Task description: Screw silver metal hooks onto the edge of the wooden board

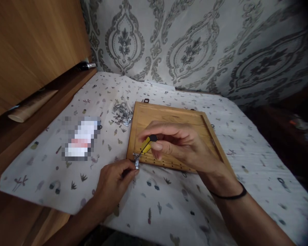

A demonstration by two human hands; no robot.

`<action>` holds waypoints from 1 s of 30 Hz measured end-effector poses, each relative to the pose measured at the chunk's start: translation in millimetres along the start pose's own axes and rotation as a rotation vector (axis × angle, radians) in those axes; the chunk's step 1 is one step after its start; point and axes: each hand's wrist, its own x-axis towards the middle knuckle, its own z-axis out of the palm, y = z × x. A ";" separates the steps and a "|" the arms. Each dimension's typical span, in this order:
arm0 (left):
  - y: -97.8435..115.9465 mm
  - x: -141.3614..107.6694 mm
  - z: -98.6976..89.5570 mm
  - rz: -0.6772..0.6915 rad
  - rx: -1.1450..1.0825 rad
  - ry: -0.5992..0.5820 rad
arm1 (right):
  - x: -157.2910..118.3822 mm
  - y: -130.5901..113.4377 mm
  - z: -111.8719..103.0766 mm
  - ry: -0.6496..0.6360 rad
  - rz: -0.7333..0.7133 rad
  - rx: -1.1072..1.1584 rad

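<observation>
My left hand (115, 179) pinches a small shiny metal piece (137, 162) between thumb and forefinger, at the near left corner of a wooden panel (169, 114) with a raised rim. My right hand (173, 141) is closed round the black-and-yellow handle of a small screwdriver (146, 145). Its thin shaft slants down and left to the top of the metal piece; whether the tip touches it I cannot tell. Small holes run along the panel's near edge. Behind its left side lies a loose heap of shiny metal parts (123, 113), their kind too small to make out.
A patterned white cloth (149, 201) covers the table. At left lies a pixelated white and red item (80, 138). A wooden cabinet (38, 41) stands along the left, with a tan rolled object (32, 106) on its ledge. Patterned wallpaper (154, 37) rises behind.
</observation>
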 end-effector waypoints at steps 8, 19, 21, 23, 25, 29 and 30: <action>-1.9 0.4 2.2 0.001 -0.010 0.007 | 3.0 7.8 4.4 0.118 -0.005 -0.022; 4.2 1.1 1.5 -0.036 -0.042 0.004 | 2.0 2.2 -4.3 0.014 -0.008 -0.276; 5.3 1.4 1.5 -0.050 -0.031 0.008 | 2.1 -1.0 -7.3 -0.021 0.009 -0.267; 5.9 1.6 1.7 -0.051 -0.019 0.018 | 2.5 -1.9 -8.4 -0.006 0.011 -0.250; 5.9 1.6 2.0 -0.044 -0.013 0.029 | 3.1 -0.7 -8.2 0.027 0.012 -0.242; 4.3 1.5 3.5 -0.047 0.004 0.035 | 4.6 4.3 -5.6 0.088 -0.036 -0.295; 3.9 1.5 3.9 -0.046 0.010 0.034 | 4.8 5.7 -4.8 0.103 -0.058 -0.319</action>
